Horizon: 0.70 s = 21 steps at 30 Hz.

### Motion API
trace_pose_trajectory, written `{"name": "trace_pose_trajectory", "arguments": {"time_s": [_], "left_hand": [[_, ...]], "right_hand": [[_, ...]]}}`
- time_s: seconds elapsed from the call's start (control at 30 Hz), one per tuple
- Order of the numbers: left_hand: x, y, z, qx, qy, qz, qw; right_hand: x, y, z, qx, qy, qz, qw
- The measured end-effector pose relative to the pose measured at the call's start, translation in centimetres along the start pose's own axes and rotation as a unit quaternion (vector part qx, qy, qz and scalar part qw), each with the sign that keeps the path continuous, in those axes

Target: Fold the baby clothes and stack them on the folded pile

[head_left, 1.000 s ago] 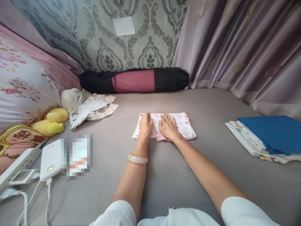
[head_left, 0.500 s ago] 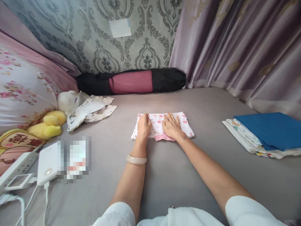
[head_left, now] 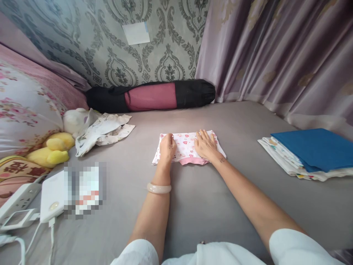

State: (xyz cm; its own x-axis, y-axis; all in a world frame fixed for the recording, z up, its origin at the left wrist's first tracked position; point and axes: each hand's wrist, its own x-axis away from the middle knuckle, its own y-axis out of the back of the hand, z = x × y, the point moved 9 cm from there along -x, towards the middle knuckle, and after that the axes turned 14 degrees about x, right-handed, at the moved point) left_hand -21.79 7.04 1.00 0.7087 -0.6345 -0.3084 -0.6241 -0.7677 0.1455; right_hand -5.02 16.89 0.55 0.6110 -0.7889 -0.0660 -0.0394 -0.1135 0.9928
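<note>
A folded white garment [head_left: 186,144] with pink and red hearts lies flat on the bed, a plain pink band [head_left: 193,161] showing along its near edge. My left hand [head_left: 167,147] is curled closed on the garment's left part; its fingertips are hidden, so what they hold cannot be made out. A pale bangle [head_left: 159,188] circles that forearm. Towards the garment's right side, my right hand [head_left: 206,145] lies flat, palm down, fingers stretched out over the printed cloth.
On the right is a stack of folded cloths with a blue one [head_left: 314,149] on top. At left lie a crumpled white garment [head_left: 103,132], yellow plush toy [head_left: 52,151], power strip [head_left: 20,198] and white device with cable [head_left: 53,195]. A black-and-pink rolled bag [head_left: 150,96] lines the wall.
My right hand has slid a little to the right across the garment, still flat. My left hand stays closed at the same spot. The whole view has shifted slightly.
</note>
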Motion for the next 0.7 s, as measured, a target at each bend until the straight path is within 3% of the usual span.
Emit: {"name": "trace_pose_trajectory", "arguments": {"time_s": [0.33, 0.5, 0.7], "left_hand": [[0.1, -0.8, 0.2, -0.148, -0.004, 0.065, 0.987], [0.1, -0.8, 0.1, -0.162, -0.008, 0.063, 0.985], [0.0, -0.8, 0.3, -0.165, -0.001, 0.066, 0.984]], "right_hand": [[0.0, -1.2, -1.1, 0.005, -0.015, -0.012, 1.000], [-0.2, -0.9, -2.5, -0.002, -0.009, -0.004, 1.000], [-0.4, -1.8, -5.3, 0.000, -0.061, 0.020, 0.998]]}}
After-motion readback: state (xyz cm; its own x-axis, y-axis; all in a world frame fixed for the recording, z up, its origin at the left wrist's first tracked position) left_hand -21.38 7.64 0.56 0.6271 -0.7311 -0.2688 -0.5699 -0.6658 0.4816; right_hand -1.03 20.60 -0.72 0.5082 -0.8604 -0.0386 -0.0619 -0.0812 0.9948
